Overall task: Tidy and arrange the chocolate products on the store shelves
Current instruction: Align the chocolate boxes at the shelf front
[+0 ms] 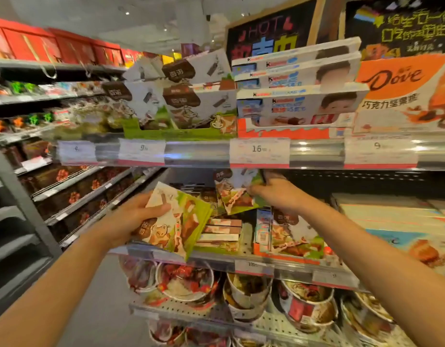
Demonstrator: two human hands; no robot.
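Note:
My left hand (135,217) grips a small stack of flat green-and-white chocolate boxes (177,222) with a cow picture, held tilted in front of the middle shelf. My right hand (275,191) reaches under the upper shelf and pinches another box of the same kind (232,191) by its right edge, lifted above the shelf. More of these boxes (221,232) lie flat in a pile on the middle shelf between my hands. One stands upright (295,234) to the right of the pile.
The upper shelf rail (196,152) with price tags runs just above my right hand. On it stand cow boxes in a green tray (181,101), white Kinder boxes (301,96) and an orange Dove box (401,93). Round tubs (186,284) fill the shelf below. An aisle opens at left.

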